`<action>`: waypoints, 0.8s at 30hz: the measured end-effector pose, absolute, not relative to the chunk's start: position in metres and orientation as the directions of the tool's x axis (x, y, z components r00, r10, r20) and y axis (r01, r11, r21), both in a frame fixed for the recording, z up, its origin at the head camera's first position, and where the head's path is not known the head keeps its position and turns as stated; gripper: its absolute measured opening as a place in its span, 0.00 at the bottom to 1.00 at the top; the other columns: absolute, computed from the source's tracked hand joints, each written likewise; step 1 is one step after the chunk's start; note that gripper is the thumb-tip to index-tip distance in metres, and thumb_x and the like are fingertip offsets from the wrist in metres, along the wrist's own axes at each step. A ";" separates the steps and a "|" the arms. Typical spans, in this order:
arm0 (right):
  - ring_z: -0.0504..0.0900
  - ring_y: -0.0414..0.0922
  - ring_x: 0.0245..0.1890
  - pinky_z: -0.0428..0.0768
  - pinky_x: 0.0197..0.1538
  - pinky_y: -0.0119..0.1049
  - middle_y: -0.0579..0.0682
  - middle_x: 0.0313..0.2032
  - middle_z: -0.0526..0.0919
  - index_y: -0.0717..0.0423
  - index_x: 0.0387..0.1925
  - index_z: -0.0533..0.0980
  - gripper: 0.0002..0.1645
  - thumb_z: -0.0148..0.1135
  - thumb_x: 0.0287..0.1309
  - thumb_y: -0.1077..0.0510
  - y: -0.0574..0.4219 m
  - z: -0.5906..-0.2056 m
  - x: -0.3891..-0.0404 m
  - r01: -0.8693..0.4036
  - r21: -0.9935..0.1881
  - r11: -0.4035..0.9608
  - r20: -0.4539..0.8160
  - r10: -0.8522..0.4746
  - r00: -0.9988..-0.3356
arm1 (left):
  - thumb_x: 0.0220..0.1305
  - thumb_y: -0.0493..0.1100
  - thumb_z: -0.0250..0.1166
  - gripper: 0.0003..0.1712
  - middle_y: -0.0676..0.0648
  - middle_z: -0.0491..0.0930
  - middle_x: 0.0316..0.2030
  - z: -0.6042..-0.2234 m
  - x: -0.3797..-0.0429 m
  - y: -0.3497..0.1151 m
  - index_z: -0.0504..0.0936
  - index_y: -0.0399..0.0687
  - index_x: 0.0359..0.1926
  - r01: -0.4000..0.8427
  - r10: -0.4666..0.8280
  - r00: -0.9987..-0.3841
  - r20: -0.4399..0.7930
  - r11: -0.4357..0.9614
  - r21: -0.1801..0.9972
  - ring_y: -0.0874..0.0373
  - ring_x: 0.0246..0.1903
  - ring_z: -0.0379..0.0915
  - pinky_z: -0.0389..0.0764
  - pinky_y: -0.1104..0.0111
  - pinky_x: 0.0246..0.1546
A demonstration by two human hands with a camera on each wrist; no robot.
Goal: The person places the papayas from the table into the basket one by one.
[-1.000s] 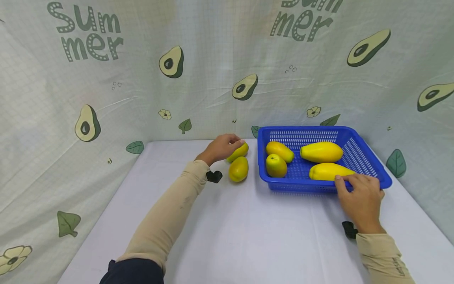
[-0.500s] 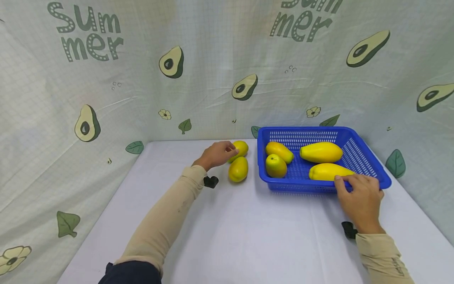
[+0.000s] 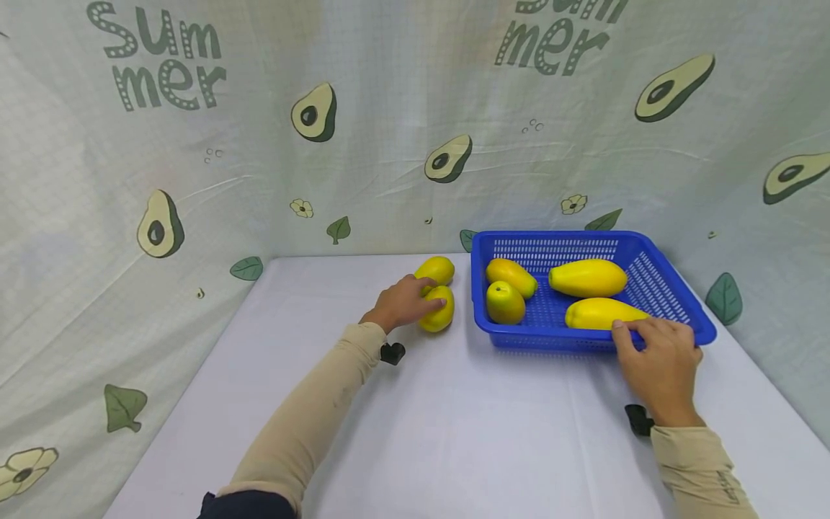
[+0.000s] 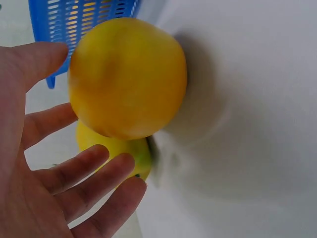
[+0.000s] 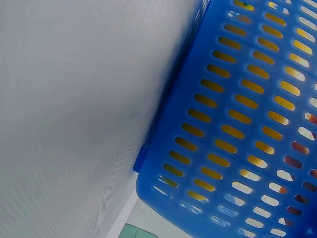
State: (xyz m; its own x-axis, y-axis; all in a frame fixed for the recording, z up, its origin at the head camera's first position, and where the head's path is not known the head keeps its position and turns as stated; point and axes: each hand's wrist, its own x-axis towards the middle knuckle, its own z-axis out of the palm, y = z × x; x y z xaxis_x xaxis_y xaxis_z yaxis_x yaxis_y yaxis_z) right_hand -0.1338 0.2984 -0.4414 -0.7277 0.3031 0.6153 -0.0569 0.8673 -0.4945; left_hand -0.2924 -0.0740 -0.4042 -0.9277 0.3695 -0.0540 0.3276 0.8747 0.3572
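My left hand [image 3: 400, 303] is at the nearer of two yellow oval fruits, which look like mangoes or small papayas. In the left wrist view, the thumb and loosely spread fingers [image 4: 106, 201] lie beside this near fruit [image 4: 129, 79], not closed round it; contact is unclear. Just behind it sits the far fruit [image 3: 437, 269], partly covered by the hand in the left wrist view. My right hand [image 3: 664, 371] grips the front rim of a blue perforated basket [image 3: 538, 337] near its right corner. The right wrist view shows the basket's slotted wall [image 5: 223, 129].
Inside the basket lie two long yellow papayas [image 3: 588, 278] and two smaller yellow fruits [image 3: 506, 303] at its left end. A white cloth covers the table [image 3: 467, 432]. A printed curtain [image 3: 376, 144] hangs along the back and sides.
My left hand has drawn back from the far fruit and come nearer, over to the near fruit. My right hand and the basket stay where they were.
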 end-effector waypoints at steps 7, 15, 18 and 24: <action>0.68 0.67 0.54 0.60 0.48 0.71 0.71 0.46 0.82 0.71 0.38 0.81 0.20 0.60 0.65 0.53 0.298 -0.444 -0.133 -0.051 -0.489 0.871 0.610 0.299 -0.733 | 0.65 0.69 0.59 0.36 0.45 0.75 0.59 -0.413 -0.290 -0.074 0.76 0.58 0.67 0.313 0.361 -0.931 -0.058 0.869 0.384 0.51 0.53 0.72 0.76 0.52 0.50; 0.68 0.67 0.54 0.60 0.48 0.71 0.71 0.46 0.81 0.71 0.38 0.81 0.21 0.60 0.65 0.53 0.299 -0.443 -0.134 -0.049 -0.488 0.871 0.612 0.302 -0.731 | 0.64 0.67 0.62 0.35 0.46 0.76 0.60 -0.415 -0.287 -0.073 0.75 0.59 0.68 0.319 0.379 -0.924 -0.056 0.842 0.436 0.50 0.57 0.71 0.75 0.50 0.54; 0.68 0.67 0.54 0.59 0.49 0.72 0.71 0.46 0.81 0.71 0.38 0.81 0.21 0.60 0.65 0.53 0.299 -0.442 -0.134 -0.047 -0.491 0.870 0.610 0.304 -0.732 | 0.64 0.67 0.63 0.35 0.46 0.77 0.60 -0.416 -0.285 -0.072 0.74 0.60 0.68 0.302 0.379 -0.923 -0.068 0.824 0.480 0.50 0.57 0.72 0.75 0.51 0.55; 0.68 0.67 0.53 0.59 0.48 0.71 0.71 0.46 0.81 0.71 0.38 0.81 0.20 0.59 0.65 0.53 0.299 -0.442 -0.134 -0.055 -0.493 0.868 0.612 0.301 -0.731 | 0.64 0.65 0.65 0.35 0.47 0.76 0.61 -0.419 -0.282 -0.070 0.73 0.62 0.69 0.273 0.368 -0.926 -0.082 0.804 0.528 0.50 0.57 0.72 0.74 0.52 0.57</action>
